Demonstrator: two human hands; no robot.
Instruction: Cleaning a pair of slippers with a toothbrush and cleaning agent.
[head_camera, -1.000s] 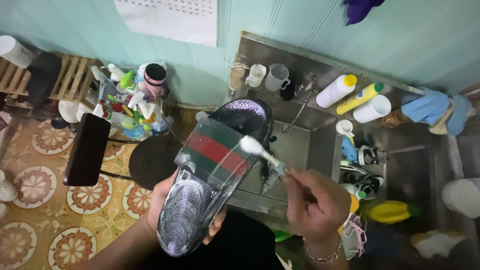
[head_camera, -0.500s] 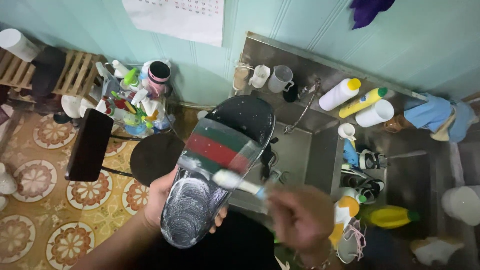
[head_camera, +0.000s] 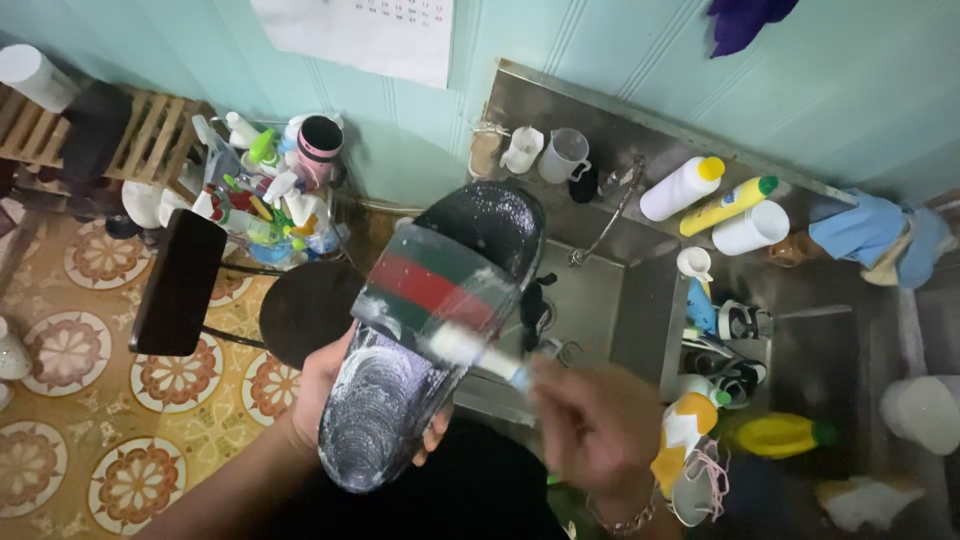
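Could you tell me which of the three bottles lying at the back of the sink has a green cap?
The yellow bottle, lying between the two white ones; its neighbours lack green caps.

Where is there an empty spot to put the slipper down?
The sink basin below the faucet looks mostly bare. The round black stool seat beside the slipper is free too. The counter by the bottles and the shoes is crowded.

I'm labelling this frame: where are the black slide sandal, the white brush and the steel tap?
black slide sandal (head_camera: 385, 425), head view, soapy heel of footbed
white brush (head_camera: 455, 345), head view, bristle head
steel tap (head_camera: 605, 222), head view, middle of spout
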